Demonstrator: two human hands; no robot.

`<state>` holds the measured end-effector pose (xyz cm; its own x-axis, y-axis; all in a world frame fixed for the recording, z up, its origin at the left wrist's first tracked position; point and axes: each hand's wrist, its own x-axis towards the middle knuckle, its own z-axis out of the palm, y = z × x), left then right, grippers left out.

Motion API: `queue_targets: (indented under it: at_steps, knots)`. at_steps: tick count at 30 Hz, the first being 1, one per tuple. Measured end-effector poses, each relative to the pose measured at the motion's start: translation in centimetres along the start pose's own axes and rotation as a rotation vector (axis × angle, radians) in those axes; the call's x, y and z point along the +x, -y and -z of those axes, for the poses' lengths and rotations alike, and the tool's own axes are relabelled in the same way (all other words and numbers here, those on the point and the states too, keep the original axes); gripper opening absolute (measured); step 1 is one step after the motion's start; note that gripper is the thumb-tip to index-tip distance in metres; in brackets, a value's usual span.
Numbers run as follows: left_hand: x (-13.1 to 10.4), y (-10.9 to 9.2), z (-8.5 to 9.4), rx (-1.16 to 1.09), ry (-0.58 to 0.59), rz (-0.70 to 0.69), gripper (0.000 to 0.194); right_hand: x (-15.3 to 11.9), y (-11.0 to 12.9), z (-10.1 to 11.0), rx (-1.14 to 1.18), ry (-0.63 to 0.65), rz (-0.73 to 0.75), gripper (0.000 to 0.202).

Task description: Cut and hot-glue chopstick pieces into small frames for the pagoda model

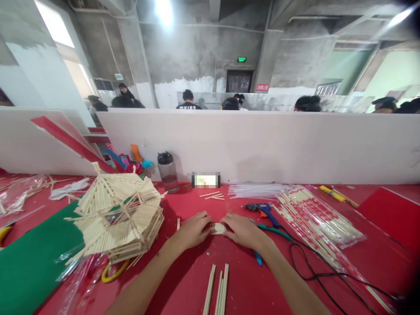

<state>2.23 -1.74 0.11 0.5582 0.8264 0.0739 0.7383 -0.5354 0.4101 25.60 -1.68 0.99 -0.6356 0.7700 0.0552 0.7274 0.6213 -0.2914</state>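
Observation:
A small flat panel of short wooden sticks [218, 228] lies between my hands, low over the red tabletop. My left hand [196, 229] pinches its left end with bent fingers. On the opposite end, the fingers of my right hand [242, 230] are closed in the same way. Several loose short sticks [213, 195] lie just beyond. Nearer to me, long wooden sticks [222, 288] are set out in two small groups. A blue glue gun [262, 210] rests on its side beyond my right hand, and a teal-handled tool [275, 232] lies partly behind my right wrist.
A tiered house-like stick model [121, 214] stands at left, by a green sheet [39, 253] and yellow-handled scissors [113, 273]. A bottle [167, 173] and phone [206, 180] stand before the white partition [262, 144]. Bagged sticks [324, 214] and a black cable [305, 262] lie right.

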Motion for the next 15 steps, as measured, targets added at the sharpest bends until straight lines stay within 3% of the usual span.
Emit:
queue_targets:
  at_steps: [15]
  knots:
    - [0.05,0.37,-0.44,-0.028,-0.029,-0.009,0.018,0.03,-0.22,-0.24,0.015,0.013,-0.009,0.027]
